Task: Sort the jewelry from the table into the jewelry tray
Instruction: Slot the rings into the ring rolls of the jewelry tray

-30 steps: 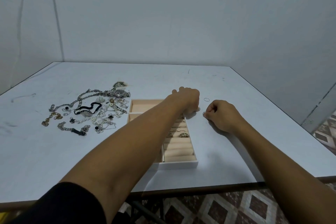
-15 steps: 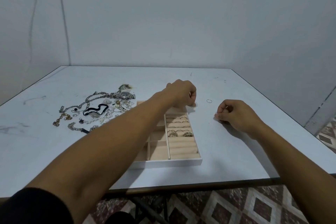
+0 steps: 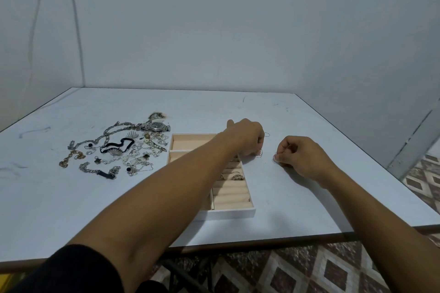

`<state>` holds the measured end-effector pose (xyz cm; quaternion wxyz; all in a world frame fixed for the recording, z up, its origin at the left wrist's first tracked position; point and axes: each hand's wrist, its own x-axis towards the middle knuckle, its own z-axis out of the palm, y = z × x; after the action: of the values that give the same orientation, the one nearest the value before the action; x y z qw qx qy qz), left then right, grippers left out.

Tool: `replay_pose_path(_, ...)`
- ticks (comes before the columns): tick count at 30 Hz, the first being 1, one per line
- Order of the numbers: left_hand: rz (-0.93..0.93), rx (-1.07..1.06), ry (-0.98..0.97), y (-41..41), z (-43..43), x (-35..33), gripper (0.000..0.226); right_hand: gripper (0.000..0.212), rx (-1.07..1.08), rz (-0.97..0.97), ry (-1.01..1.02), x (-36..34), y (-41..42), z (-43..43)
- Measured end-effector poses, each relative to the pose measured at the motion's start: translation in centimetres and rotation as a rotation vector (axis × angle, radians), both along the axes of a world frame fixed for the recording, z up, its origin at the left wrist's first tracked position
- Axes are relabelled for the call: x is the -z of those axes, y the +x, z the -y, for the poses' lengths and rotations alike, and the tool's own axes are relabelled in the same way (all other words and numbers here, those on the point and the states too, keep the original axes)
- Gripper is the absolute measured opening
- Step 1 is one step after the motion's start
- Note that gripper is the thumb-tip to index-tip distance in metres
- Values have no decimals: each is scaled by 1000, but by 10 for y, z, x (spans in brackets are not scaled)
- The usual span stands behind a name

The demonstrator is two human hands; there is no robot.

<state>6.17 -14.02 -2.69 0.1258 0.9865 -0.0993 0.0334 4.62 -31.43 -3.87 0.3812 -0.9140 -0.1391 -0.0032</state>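
Though the wristwatch (image 3: 157,126) shows a dark dial, any marking on it is too small to read.

Jewelry tray (image 3: 228,214): white outer wall, beige lining, standing on the white table (image 3: 309,197) near its front edge. The right column holds padded ring rolls, with a gold ring (image 3: 238,177) seated among them and a smaller piece just beside it at 9 o'clock. The far-left compartments show only lining. The left forearm hides the tray's middle.

Jewelry pile (image 3: 119,150): lies on the table at 9 to 10 o'clock of the tray, just beside its left wall. It is made up of tangled silver chains, pearl strands, a black band (image 3: 116,146) and a gold link bracelet (image 3: 71,158) at the outer left. The wristwatch sits at the pile's 12 o'clock end.

Left hand (image 3: 247,137): reaches across the tray to its 1 o'clock corner, fingers curled downward. A small gold ring (image 3: 260,153) lies at the fingertips; whether it is gripped cannot be told. A loose hoop (image 3: 267,134) lies on the table just beside the knuckles.

Right hand (image 3: 300,157): at 3 o'clock of the left hand, fingers curled, thumb and forefinger pinching a thin ring (image 3: 275,158) at the table surface.
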Motion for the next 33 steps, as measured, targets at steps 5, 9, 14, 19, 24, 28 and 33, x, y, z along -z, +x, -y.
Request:
replay_pose_path(5,7,0,-27,-1,-1,1,8,11,-10,2,-13,-1,-1,0)
replay_pose_path(9,22,10,-98,-4,-5,-4,18,12,-16,-16,-1,-3,-2,0)
replay_pose_path(14,16,20,-129,-9,-15,-15,21,11,-43,-25,10,-6,-6,-2)
replay_pose_path(19,56,30,-165,-31,-28,-29,14,8,-112,-63,49,-9,-15,-9)
replay_pose_path(24,84,12,-241,-59,-47,-35,8,8,-167,-94,118,-18,-29,-17)
replay_pose_path(28,123,-8,-261,-83,-60,-33,11,7,-188,-74,136,-23,-41,-25)
replay_pose_path(33,127,-6,-282,-111,-69,-29,6,9,-211,-7,68,-25,-56,-32)
